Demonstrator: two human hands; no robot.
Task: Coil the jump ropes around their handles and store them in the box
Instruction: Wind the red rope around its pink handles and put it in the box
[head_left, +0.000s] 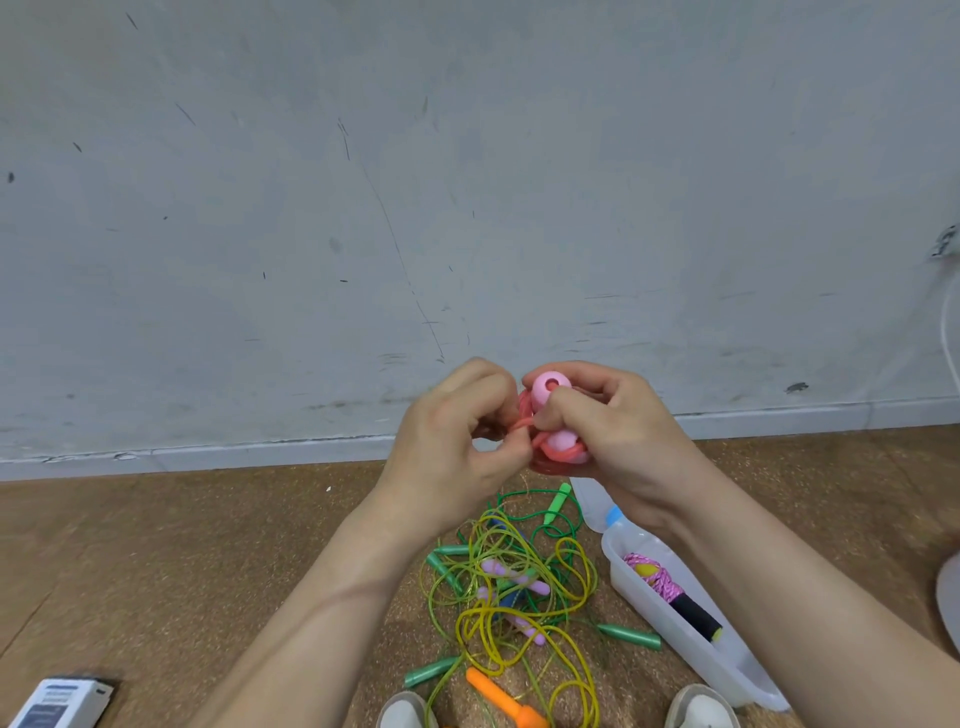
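I have my right hand (613, 431) curled round the upright pink handles (550, 387), my left hand (457, 447) pinching the coral rope (524, 422) just beside them, with the box (737, 675) on the floor below, nearer the right.

pink handles (551, 387) | coral-red rope (558, 453) | yellow-green rope tangle (524, 587) | orange handle (498, 699) | clear box (670, 629)

white box (60, 701), print too blurred
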